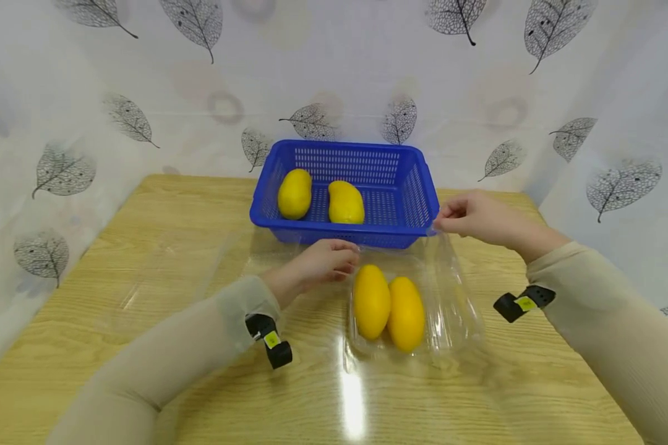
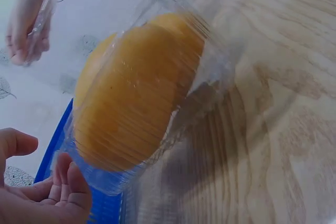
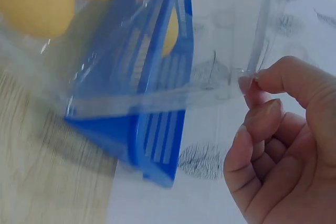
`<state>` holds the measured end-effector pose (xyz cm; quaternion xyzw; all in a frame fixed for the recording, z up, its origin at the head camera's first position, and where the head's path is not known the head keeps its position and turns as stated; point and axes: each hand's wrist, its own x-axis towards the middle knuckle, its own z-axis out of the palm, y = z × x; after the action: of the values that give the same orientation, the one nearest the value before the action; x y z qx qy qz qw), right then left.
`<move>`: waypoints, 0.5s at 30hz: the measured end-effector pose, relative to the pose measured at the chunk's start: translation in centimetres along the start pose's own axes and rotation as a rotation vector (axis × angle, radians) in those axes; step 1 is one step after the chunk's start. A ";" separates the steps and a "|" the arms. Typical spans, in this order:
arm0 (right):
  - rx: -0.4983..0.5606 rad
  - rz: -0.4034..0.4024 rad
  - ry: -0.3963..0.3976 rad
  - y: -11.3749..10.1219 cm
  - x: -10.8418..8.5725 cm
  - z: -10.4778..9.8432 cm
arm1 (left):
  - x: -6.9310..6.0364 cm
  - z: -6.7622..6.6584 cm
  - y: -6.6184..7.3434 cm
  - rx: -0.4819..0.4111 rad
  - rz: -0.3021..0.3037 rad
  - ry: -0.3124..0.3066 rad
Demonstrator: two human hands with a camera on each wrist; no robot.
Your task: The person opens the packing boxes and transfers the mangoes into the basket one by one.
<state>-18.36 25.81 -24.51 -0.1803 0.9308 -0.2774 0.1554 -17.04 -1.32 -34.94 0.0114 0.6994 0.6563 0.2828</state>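
Note:
Two yellow mangoes lie side by side in a clear plastic clamshell box on the table. The right hand pinches the corner of the box's raised lid between thumb and finger; the right wrist view shows this pinch at the lid's edge. At the box's back left corner is the left hand, fingers bent. In the left wrist view its thumb and fingers stand apart beside the box corner, and the mangoes show through the plastic.
A blue basket behind the box holds two more mangoes. Another clear plastic container lies on the wooden table at the left. Behind the table hangs a leaf-patterned cloth.

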 end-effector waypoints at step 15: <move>0.183 0.134 -0.017 9.2 -2.8 -0.8 | -1.1 -1.9 -0.1 0.004 -0.024 -0.015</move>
<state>-18.48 34.58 -28.57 -0.1049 0.9101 -0.3488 0.1975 -16.85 -3.55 -34.63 0.0085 0.6986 0.6514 0.2959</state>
